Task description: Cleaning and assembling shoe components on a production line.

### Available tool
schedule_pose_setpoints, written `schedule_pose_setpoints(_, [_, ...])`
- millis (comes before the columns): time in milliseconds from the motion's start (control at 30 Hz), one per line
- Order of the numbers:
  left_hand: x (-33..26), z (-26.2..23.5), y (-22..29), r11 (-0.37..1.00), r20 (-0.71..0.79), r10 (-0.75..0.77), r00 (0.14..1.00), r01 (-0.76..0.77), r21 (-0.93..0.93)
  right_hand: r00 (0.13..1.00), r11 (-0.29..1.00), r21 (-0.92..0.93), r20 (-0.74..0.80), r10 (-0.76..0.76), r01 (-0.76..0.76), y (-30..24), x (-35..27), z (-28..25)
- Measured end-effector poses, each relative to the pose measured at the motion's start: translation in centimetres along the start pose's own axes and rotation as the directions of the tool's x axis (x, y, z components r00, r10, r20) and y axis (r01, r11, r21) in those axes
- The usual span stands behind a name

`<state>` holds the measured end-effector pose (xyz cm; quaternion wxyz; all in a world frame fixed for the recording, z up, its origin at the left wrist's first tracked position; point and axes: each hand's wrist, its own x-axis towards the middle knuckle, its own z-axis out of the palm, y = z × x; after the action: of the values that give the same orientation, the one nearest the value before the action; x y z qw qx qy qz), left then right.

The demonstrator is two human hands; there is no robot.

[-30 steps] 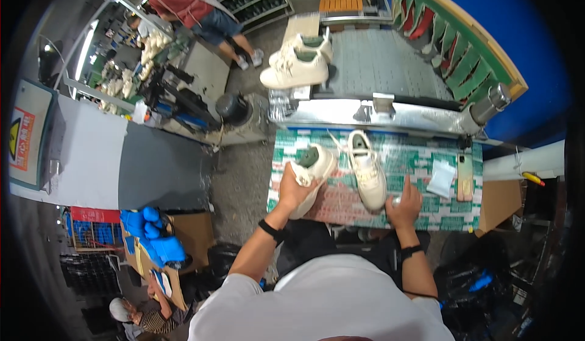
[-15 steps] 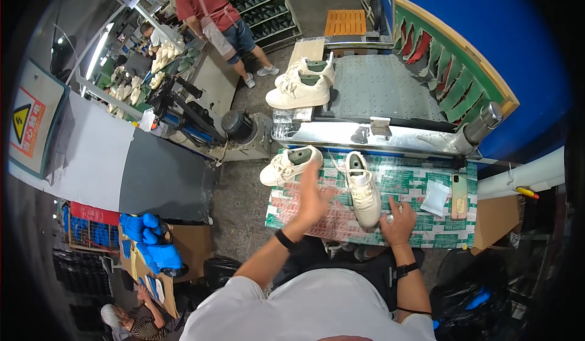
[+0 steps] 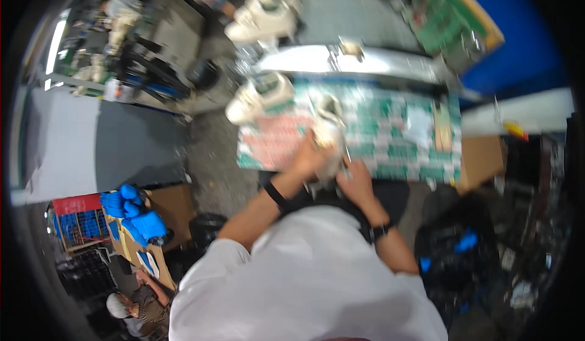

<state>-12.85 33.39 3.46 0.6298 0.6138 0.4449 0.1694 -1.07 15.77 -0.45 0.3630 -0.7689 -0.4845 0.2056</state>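
Observation:
A cream lace-up sneaker (image 3: 329, 133) stands on the green-and-white covered bench (image 3: 384, 152), toe toward me. My left hand (image 3: 312, 158) is closed on its left side near the laces. Close by the toe's right side is my right hand (image 3: 355, 181), fingers drawn together. A thin, slender thing sticks up from those fingers, too blurred to name. To the left, a second cream sneaker (image 3: 259, 99) rests on the bench's far left corner, untouched.
Behind the bench, more cream sneakers (image 3: 263, 21) stand beside a grey conveyor belt (image 3: 347, 12) with a metal edge. A phone (image 3: 443, 128) and a white packet (image 3: 419, 125) lie at the bench's right. Another person (image 3: 137, 304) sits at lower left.
My left hand has come down onto the sneaker and closed on it. My right hand has moved in toward its toe. The whole view has shifted, with the bench now higher in it.

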Motion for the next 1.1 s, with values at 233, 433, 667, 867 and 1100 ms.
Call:
schedule_pose_setpoints(233, [1.5, -5.0, 2.5, 0.798, 0.025, -0.234, 0.972, 0.207, -0.566, 0.962, 0.932, 0.255, -0.023, 0.272, -0.257, -1.2, 0.0, -4.9])
schedule_pose_setpoints(433, [3.2, -4.6, 0.8, 0.952, -0.045, -0.063, 0.997, 0.046, -0.304, 0.999, 0.981, 0.188, -0.006, 0.039, -0.038, -6.7, 0.1, -6.3])
schedule_pose_setpoints(667, [1.4, -8.1, 6.4, 0.654, -0.01, 0.086, 0.996, -0.064, -0.753, 0.942, 0.933, -0.131, 0.01, -0.336, 0.334, -9.0, 3.4, -4.5])
schedule_pose_setpoints(867, [5.5, -8.9, 5.8, 0.988, -0.296, 0.142, 0.945, -0.152, -0.009, 0.871, 0.809, -0.341, 0.067, -0.486, 0.478, -8.7, 5.2, -2.9])
schedule_pose_setpoints(1100, [8.0, -6.0, 4.3, 0.741, 0.236, 0.521, 0.82, -0.572, 0.353, 0.932, 0.918, -0.166, 0.047, -0.359, 0.361, -9.3, 5.8, -3.9])
